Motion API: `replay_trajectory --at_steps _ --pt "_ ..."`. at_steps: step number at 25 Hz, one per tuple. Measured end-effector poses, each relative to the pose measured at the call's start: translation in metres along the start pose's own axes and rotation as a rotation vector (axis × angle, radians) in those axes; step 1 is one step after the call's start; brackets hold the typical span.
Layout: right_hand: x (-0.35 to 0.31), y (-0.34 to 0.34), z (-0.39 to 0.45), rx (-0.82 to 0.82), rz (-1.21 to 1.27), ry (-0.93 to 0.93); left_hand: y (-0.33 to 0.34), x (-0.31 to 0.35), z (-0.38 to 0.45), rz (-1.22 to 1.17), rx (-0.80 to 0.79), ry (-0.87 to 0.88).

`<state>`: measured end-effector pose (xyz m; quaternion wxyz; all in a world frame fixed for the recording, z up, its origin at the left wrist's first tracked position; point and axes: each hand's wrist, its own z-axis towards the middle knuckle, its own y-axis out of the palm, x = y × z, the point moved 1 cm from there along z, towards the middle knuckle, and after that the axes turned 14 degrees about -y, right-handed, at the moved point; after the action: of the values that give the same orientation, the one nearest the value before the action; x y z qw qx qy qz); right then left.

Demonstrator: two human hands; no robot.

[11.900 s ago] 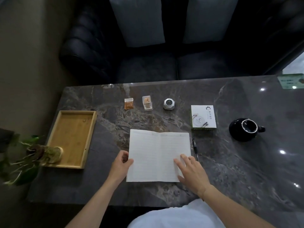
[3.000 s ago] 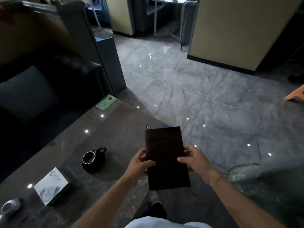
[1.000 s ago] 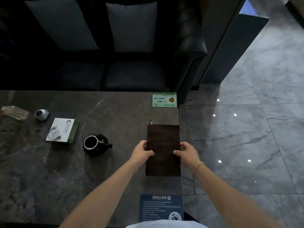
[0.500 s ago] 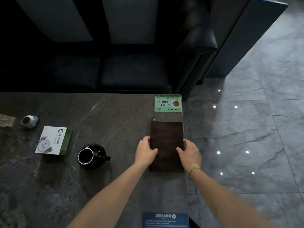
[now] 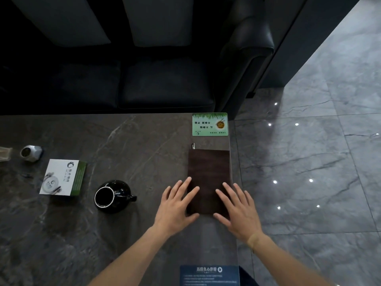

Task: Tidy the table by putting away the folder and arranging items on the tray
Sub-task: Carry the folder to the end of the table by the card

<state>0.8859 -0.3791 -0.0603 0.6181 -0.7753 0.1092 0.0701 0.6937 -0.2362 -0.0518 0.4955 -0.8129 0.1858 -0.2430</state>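
The dark brown folder point(image 5: 208, 174) lies closed and flat at the right end of the dark marble table point(image 5: 127, 145), along its right edge. A pen tip point(image 5: 193, 145) sticks out past its far left corner. My left hand point(image 5: 177, 205) is open, fingers spread, over the folder's near left corner. My right hand point(image 5: 239, 209) is open too, fingers spread over the near right corner. Neither hand grips it. The tray is out of view.
A black teapot point(image 5: 112, 196) stands left of my hands. Further left sit a white and green box point(image 5: 62, 177) and a small silver tin point(image 5: 31, 153). A green card point(image 5: 209, 124) lies at the far right corner, a blue card point(image 5: 209, 274) at the near edge. A black sofa point(image 5: 165, 79) stands behind.
Both hands set the folder down on the table's right end and let go; their fingers now spread flat over its near corners. The view has tilted down slightly.
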Motion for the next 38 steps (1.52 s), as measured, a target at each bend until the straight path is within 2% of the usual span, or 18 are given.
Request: replay_trajectory --at_steps 8,21,29,38 --pt "0.015 -0.018 0.015 -0.038 0.002 0.009 -0.01 0.006 0.019 0.06 0.048 -0.006" --pt "0.02 -0.031 0.045 -0.166 -0.02 0.092 -0.02 0.018 0.046 0.11 0.001 -0.043" --pt "-0.015 -0.038 0.041 -0.209 -0.013 0.174 -0.028 0.026 0.034 0.148 -0.099 -0.068" --pt "-0.047 -0.051 -0.003 -0.396 -0.005 0.129 -0.03 0.016 -0.024 0.105 -0.288 -0.123"
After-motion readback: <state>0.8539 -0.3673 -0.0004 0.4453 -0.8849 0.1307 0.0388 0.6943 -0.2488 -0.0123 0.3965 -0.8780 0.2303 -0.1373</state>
